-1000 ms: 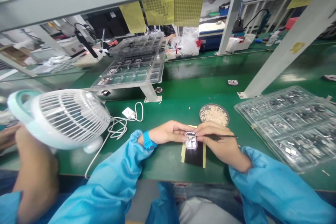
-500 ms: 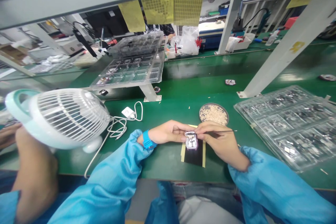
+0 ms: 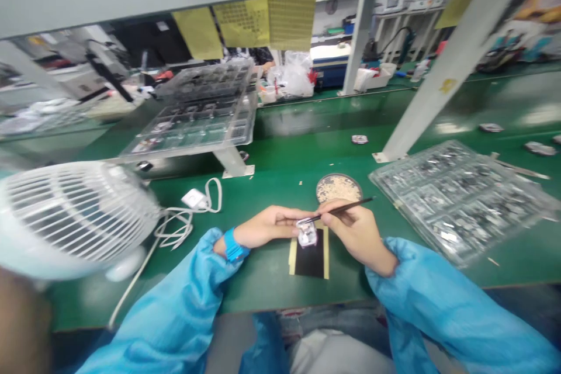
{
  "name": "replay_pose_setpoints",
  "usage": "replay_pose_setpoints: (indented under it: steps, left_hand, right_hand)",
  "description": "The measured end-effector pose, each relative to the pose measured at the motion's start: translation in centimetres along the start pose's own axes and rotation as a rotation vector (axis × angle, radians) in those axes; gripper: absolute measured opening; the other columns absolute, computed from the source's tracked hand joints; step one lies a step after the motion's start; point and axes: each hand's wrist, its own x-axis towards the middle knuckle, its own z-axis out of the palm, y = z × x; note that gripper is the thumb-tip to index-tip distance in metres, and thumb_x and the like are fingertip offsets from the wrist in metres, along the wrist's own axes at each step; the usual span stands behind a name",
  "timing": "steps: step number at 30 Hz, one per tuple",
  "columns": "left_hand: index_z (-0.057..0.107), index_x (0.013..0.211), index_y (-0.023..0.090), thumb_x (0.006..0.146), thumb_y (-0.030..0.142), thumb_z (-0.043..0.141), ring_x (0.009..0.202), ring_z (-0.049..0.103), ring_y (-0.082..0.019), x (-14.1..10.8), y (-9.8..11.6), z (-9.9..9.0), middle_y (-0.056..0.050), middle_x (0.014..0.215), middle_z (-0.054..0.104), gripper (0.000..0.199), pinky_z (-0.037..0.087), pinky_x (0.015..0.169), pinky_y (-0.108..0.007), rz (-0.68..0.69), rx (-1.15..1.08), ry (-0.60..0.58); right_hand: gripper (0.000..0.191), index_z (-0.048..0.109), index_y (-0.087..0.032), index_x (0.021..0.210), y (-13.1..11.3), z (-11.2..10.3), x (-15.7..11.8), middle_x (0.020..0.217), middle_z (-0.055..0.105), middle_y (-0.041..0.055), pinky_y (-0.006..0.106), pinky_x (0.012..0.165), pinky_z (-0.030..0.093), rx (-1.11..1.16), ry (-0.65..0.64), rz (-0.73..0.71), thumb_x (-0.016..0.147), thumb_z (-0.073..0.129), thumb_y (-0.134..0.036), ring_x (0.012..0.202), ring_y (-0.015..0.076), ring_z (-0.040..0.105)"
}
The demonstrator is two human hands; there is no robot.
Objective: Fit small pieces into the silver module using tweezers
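Head view: two hands, left (image 3: 267, 227) pinching one small part (image 3: 306, 233), right (image 3: 353, 229) pinching one pick (image 3: 339, 210).

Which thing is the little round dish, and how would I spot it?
Find the green table, then the two hands meeting near its front edge. Just beyond the right hand sits the round dish, full of pale little bits. It is the only round thing; the trays beside it are clear and square.

The bench (image 3: 272, 163) is green, the sleeves (image 3: 175, 315) light blue, the wristband (image 3: 233, 245) brighter blue. A black pad (image 3: 310, 260) has yellow side edges. The fan (image 3: 70, 222) is white.
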Motion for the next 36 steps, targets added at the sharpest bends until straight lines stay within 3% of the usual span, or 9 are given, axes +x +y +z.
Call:
replay_pose_setpoints:
  steps: [4, 8, 10, 13, 18, 24, 30, 33, 36]
  left_hand:
    - [0.065, 0.133, 0.024, 0.092, 0.038, 0.069, 0.114, 0.063, -0.023, -0.1, 0.3, -0.2, -0.006, 0.131, 0.067, 0.044, 0.045, 0.104, -0.032, -0.036, 0.159, 0.073]
    - [0.066, 0.133, 0.022, 0.089, 0.04, 0.071, 0.098, 0.061, -0.02, 0.1, 0.2, -0.2, -0.007, 0.119, 0.07, 0.048, 0.048, 0.087, -0.025, -0.095, 0.071, 0.131]
    - [0.064, 0.135, 0.021, 0.088, 0.035, 0.073, 0.1, 0.059, -0.019, 0.1, 0.2, 0.4, -0.008, 0.114, 0.069, 0.05, 0.048, 0.088, -0.024, -0.08, -0.09, 0.161]
    - [0.061, 0.137, 0.022, 0.086, 0.029, 0.074, 0.094, 0.057, -0.018, 0.1, 0.3, 1.5, -0.007, 0.105, 0.066, 0.054, 0.049, 0.086, -0.025, -0.017, -0.267, 0.201]
    - [0.065, 0.118, 0.02, 0.086, 0.03, 0.076, 0.078, 0.054, -0.013, 0.4, -0.2, 2.5, -0.005, 0.096, 0.063, 0.036, 0.048, 0.07, -0.02, 0.007, -0.194, 0.205]
    - [0.06, 0.105, 0.018, 0.086, 0.044, 0.074, 0.066, 0.057, -0.012, 1.0, -1.1, 3.0, -0.003, 0.081, 0.065, 0.035, 0.043, 0.056, -0.019, 0.026, 0.032, 0.241]
    - [0.068, 0.11, 0.014, 0.085, 0.055, 0.071, 0.061, 0.063, -0.015, 1.6, -1.8, 3.1, -0.006, 0.077, 0.069, 0.048, 0.039, 0.049, -0.021, -0.014, 0.287, 0.36]
    - [0.071, 0.101, 0.013, 0.082, 0.054, 0.073, 0.057, 0.063, -0.015, 1.9, -1.6, 3.7, -0.006, 0.077, 0.07, 0.045, 0.042, 0.05, -0.022, 0.012, 0.266, 0.371]
    - [0.071, 0.093, 0.013, 0.077, 0.055, 0.077, 0.054, 0.061, -0.013, 2.0, -1.1, 4.3, -0.004, 0.072, 0.068, 0.045, 0.045, 0.051, -0.022, 0.027, 0.17, 0.389]
  right_hand:
    - [0.037, 0.068, -0.017, 0.08, -1.0, -1.6, -0.8, 0.088, 0.071, 0.0077, 0.034, 0.085, 0.053, 0.035, 0.026, -0.043, 0.102, 0.051, -0.042, 0.086, 0.0185, 0.066]
    - [0.04, 0.064, -0.018, 0.09, -3.1, -5.7, -2.3, 0.074, 0.063, 0.003, 0.029, 0.062, 0.049, -0.011, 0.165, 0.068, 0.101, 0.047, -0.052, 0.062, 0.0143, 0.058]
    - [0.04, 0.067, -0.018, 0.096, -5.1, -9.3, -3.0, 0.067, 0.058, 0.0005, 0.025, 0.053, 0.041, -0.269, 0.323, 0.095, 0.099, 0.05, -0.054, 0.055, 0.0126, 0.051]
    - [0.037, 0.071, -0.017, 0.089, -8.2, -16.0, -3.7, 0.075, 0.066, 0.0037, 0.027, 0.06, 0.04, -0.845, 0.495, 0.097, 0.09, 0.064, -0.053, 0.066, 0.016, 0.056]
    - [0.029, 0.072, -0.018, 0.081, -8.8, -23.2, -5.2, 0.069, 0.068, 0.004, 0.027, 0.056, 0.032, -1.41, 0.164, 0.494, 0.087, 0.066, -0.045, 0.062, 0.0179, 0.059]
    - [0.023, 0.074, -0.021, 0.097, -6.0, -23.7, -6.1, 0.088, 0.073, 0.0056, 0.027, 0.066, 0.04, -1.432, 0.134, 0.53, 0.087, 0.064, -0.039, 0.078, 0.0207, 0.066]
    - [0.019, 0.066, -0.018, 0.082, -7.4, -23.3, -4.9, 0.075, 0.067, 0.0027, 0.028, 0.062, 0.039, -1.332, 0.21, 0.478, 0.08, 0.068, -0.037, 0.068, 0.0183, 0.06]
    - [0.027, 0.059, -0.018, 0.078, -8.0, -19.9, -3.7, 0.068, 0.064, 0.0007, 0.027, 0.06, 0.039, -1.079, 0.246, 0.373, 0.082, 0.067, -0.044, 0.063, 0.0167, 0.059]
    - [0.026, 0.058, -0.018, 0.087, -7.4, -14.3, -2.0, 0.078, 0.07, 0.0018, 0.028, 0.07, 0.047, -0.627, 0.099, 0.317, 0.083, 0.07, -0.041, 0.074, 0.0177, 0.066]
